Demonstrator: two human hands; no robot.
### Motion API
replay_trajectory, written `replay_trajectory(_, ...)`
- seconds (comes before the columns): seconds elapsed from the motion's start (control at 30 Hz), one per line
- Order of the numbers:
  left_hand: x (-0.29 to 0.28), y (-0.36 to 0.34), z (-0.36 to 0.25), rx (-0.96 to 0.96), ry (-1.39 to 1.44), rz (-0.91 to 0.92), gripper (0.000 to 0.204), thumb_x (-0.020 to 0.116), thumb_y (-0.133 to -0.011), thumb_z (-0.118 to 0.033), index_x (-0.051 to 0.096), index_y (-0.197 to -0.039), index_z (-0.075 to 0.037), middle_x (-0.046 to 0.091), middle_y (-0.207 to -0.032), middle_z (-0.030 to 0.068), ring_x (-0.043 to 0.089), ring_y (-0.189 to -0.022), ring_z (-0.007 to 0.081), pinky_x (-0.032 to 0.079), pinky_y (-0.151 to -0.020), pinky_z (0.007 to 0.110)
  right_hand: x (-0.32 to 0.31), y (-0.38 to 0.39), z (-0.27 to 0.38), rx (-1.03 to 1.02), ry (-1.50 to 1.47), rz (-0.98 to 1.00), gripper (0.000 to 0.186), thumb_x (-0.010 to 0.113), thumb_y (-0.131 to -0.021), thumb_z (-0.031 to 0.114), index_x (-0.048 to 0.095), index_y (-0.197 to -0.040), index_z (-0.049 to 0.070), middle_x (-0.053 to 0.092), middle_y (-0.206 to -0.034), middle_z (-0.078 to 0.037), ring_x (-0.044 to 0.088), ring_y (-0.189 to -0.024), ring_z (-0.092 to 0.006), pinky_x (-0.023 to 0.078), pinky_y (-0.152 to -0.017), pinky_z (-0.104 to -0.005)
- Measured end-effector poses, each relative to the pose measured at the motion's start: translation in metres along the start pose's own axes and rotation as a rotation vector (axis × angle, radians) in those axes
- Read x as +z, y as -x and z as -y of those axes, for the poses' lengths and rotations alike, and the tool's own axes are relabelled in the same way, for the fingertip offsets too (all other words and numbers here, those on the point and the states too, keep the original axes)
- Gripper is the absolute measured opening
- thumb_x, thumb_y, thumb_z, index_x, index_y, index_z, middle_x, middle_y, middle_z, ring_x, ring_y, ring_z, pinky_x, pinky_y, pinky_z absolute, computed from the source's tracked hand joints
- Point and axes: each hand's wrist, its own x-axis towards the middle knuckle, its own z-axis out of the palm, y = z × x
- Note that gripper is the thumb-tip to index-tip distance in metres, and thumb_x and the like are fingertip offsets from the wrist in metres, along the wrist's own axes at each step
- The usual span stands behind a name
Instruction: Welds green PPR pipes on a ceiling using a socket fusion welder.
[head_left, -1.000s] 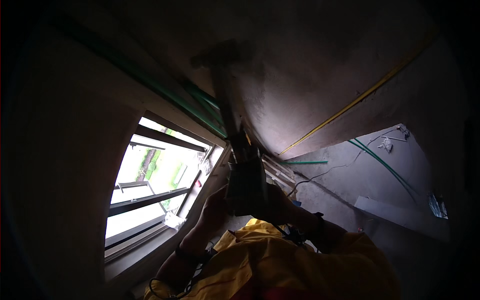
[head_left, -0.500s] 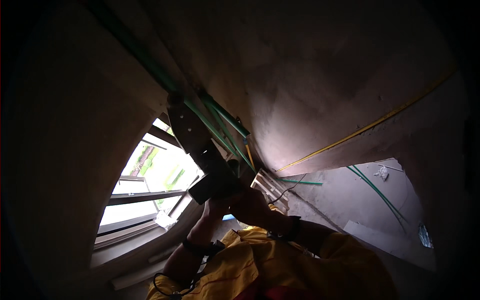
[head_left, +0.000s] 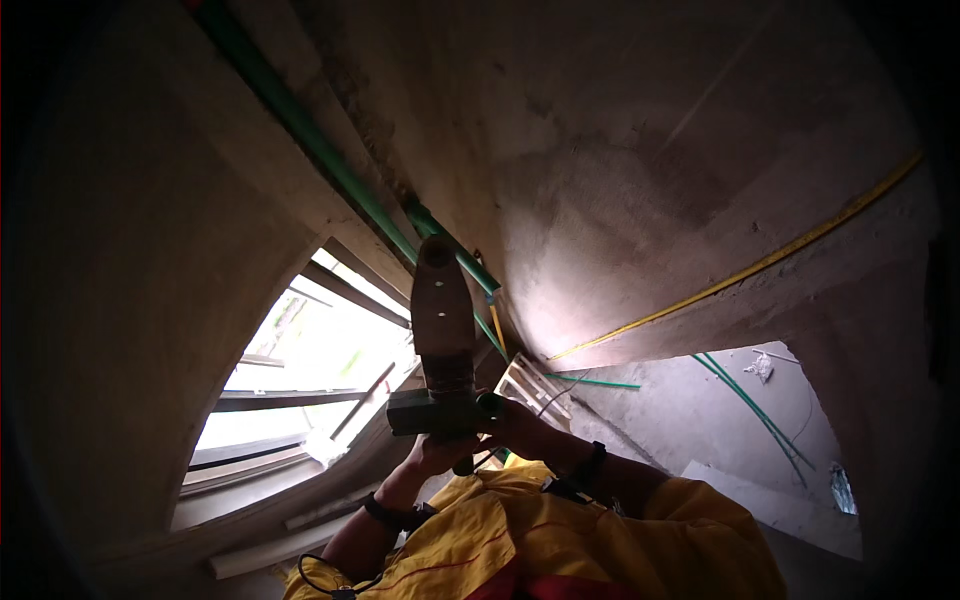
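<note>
A pipe fusion welder (head_left: 440, 320) stands roughly upright in front of me. Its long, round-ended metal plate has several small holes and points up and away; its blocky dark green body is at the near end. My left hand (head_left: 440, 456) is closed under the body from below. My right hand (head_left: 518, 432) is closed at the body's right side, near a round green part (head_left: 489, 402). The fingers of both hands are partly hidden in shadow. Behind the welder, a thick green pipe (head_left: 330, 155) runs down the wall toward the corner.
An open window (head_left: 300, 400) lies to the left. A shorter green pipe (head_left: 470, 262) ends at the corner. A yellow conduit (head_left: 740, 270) crosses the right wall. On the floor are a slatted wooden piece (head_left: 535, 388), thin green pipes (head_left: 755, 415) and crumpled white material (head_left: 760, 368).
The welder has swung from leaning up-left to nearly upright, its tip moving right and nearer. Both hands have shifted slightly with it and keep their hold.
</note>
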Motion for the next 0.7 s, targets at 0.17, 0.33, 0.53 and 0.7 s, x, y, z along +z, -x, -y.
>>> replay_trajectory(0.17, -0.036, 0.014, -0.018, -0.453, -0.458, -0.090, 0.029, 0.071, -0.084, -0.016, 0.062, -0.109, -0.007, 0.063, -0.094, 0.0062, 0.060, -0.084, 0.0131, 0.051, -0.072, 0.028, -0.031, 0.030, 0.044, -0.124, 0.953, -0.488, 0.042, 0.070, -0.084, 0.031, 0.053, -0.116, 0.009, 0.062, -0.101, -0.009, 0.065, -0.087, -0.0196, 0.053, -0.070, -0.0362)
replay_trajectory(0.33, -0.036, 0.001, -0.011, 0.157, -0.783, -0.227, 0.030, 0.073, -0.080, -0.020, 0.062, -0.105, -0.008, 0.065, -0.098, 0.0067, 0.062, -0.091, 0.0202, 0.050, -0.078, 0.035, -0.073, 0.059, 0.085, -0.028, 0.624, -0.664, 0.037, 0.067, -0.086, 0.033, 0.056, -0.109, 0.007, 0.062, -0.091, -0.007, 0.064, -0.081, -0.0174, 0.051, -0.069, -0.0334)
replay_trajectory(0.53, -0.040, -0.009, 0.019, 0.205, -1.193, -0.119, 0.022, 0.064, -0.078, -0.013, 0.062, -0.098, -0.007, 0.064, -0.089, 0.0113, 0.061, -0.084, 0.0280, 0.049, -0.070, 0.038, -0.108, 0.046, 0.068, -0.204, 0.212, -0.534, 0.024, 0.068, -0.083, 0.019, 0.057, -0.100, 0.004, 0.058, -0.080, -0.004, 0.061, -0.066, -0.0159, 0.052, -0.061, -0.0312)
replay_trajectory(0.7, -0.046, -0.036, 0.029, 0.269, -1.239, -0.217, 0.020, 0.065, -0.079, -0.017, 0.066, -0.098, -0.010, 0.066, -0.086, 0.0087, 0.063, -0.081, 0.0274, 0.051, -0.069, 0.037, -0.094, 0.031, 0.053, -0.109, -0.022, -0.570, 0.033, 0.048, -0.089, 0.029, 0.052, -0.109, 0.002, 0.058, -0.076, -0.010, 0.063, -0.059, -0.0249, 0.054, -0.060, -0.0350)
